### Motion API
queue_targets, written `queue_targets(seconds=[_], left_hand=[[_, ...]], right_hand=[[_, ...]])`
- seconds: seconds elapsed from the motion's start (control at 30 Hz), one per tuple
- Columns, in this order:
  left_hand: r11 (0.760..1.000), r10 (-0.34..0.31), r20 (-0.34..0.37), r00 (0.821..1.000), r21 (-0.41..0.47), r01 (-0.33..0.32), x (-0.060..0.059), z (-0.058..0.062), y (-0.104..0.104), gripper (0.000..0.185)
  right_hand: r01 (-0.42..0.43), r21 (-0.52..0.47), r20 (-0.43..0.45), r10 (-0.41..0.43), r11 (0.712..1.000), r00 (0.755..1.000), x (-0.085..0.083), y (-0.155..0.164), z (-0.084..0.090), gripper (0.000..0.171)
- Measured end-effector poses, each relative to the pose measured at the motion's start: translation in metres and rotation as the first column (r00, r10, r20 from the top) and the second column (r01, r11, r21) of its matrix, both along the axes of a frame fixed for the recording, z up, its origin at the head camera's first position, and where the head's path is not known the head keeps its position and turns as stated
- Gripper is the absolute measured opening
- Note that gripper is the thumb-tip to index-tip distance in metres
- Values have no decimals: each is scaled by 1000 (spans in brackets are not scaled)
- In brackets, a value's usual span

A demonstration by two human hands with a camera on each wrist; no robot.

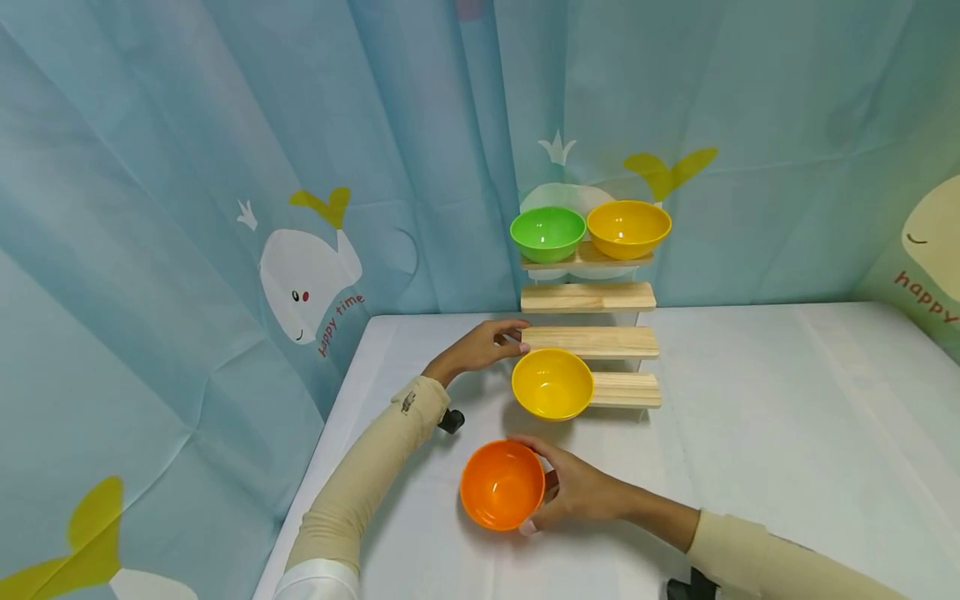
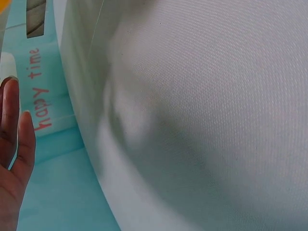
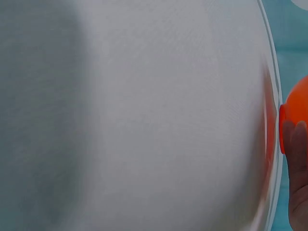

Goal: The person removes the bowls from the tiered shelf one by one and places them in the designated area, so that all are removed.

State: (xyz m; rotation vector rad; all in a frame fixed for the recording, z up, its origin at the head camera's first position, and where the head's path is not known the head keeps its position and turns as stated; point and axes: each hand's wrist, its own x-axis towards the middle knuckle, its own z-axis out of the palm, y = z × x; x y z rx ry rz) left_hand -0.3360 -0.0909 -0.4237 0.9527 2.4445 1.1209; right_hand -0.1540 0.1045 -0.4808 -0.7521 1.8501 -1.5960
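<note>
While right hand (image 1: 581,492) grips it, orange bowl (image 1: 502,485) tilted, opening facing camera

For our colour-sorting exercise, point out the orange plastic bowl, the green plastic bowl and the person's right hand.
orange plastic bowl (image 1: 501,486), head view, inside bottom.
green plastic bowl (image 1: 547,231), head view, inner hollow.
right hand (image 1: 581,493), head view, back of hand.

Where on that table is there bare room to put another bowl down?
The table is bare right of the wooden steps, out to the curtain. It is crowded left of the steps, where both hands, the orange bowl and yellow bowl sit.
</note>
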Motion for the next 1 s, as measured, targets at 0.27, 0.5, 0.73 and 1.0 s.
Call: queue_targets(seconds=[0.27, 0.5, 0.73, 1.0], left_hand=[[999, -28, 6, 1000, -32, 28, 15, 21, 1, 47], [999, -33, 9, 999, -31, 33, 16, 23, 1, 48], [1000, -2, -2, 1000, -13, 2, -8, -8, -1, 49], [1000, 13, -18, 1000, -5, -13, -14, -17, -1, 47]], right_hand=[[8, 20, -53, -7, 1000, 999, -3, -10, -4, 101], [22, 13, -81, -20, 1000, 996, -4, -17, -7, 103], [29, 30, -90, -26, 999, 996, -4, -18, -7, 104], [17, 44, -115, -12, 999, 993, -5, -16, -8, 105]])
